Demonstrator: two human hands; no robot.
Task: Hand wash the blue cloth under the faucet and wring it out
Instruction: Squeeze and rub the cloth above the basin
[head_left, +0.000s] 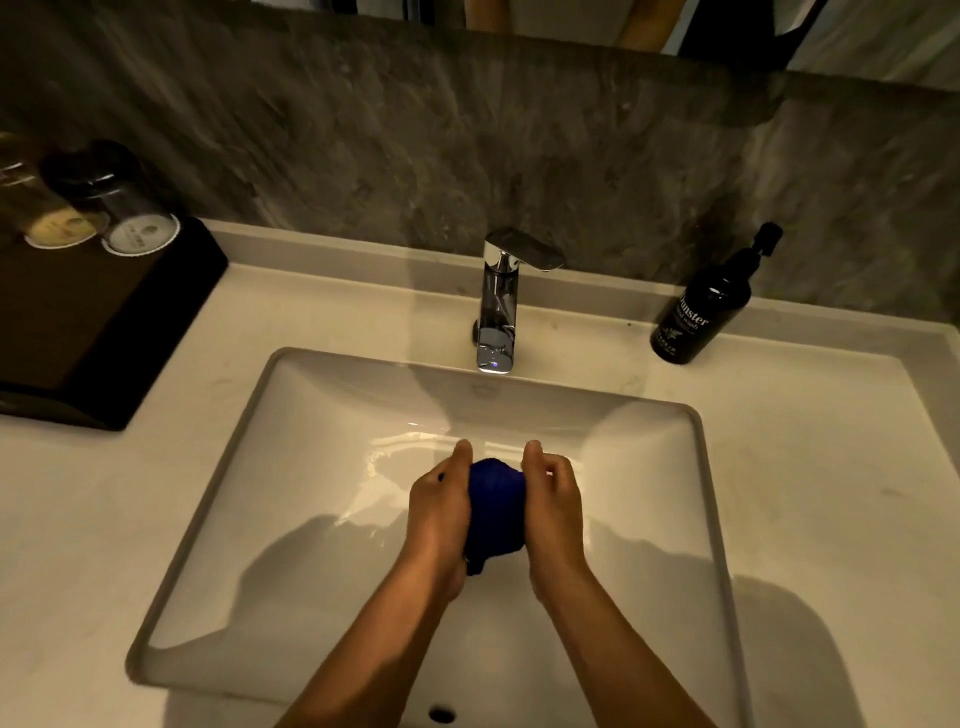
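The blue cloth is bunched into a dark ball over the middle of the white sink basin. My left hand presses it from the left and my right hand from the right, so the cloth is squeezed between both palms. A tail of cloth hangs below my left wrist. The chrome faucet stands at the back of the basin, its spout ending some way beyond my fingertips. I cannot make out a stream of water, though the basin floor looks wet and shiny.
A black pump bottle of hand wash stands on the counter to the right of the faucet. A black tray with two upturned glasses sits at the back left. The overflow hole is in the near wall.
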